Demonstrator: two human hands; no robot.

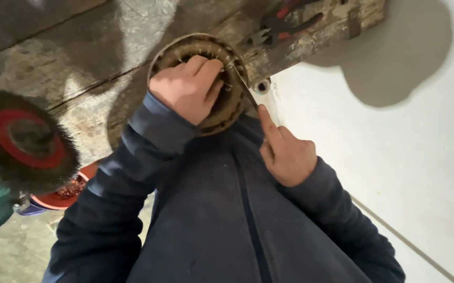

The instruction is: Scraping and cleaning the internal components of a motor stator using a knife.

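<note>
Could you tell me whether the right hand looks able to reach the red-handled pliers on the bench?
Probably yes: the right hand is near the bench edge, and the pliers lie uncovered, though it holds a thin tool.

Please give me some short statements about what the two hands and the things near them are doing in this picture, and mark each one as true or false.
1. The left hand grips the rusty round ring with fingers inside it. True.
2. The right hand is empty. False: it holds a thin tool against the ring.
3. Red-handled pliers lie on the wooden bench. True.
4. The wire brush wheel has a blue centre. False: its centre is red.
</note>
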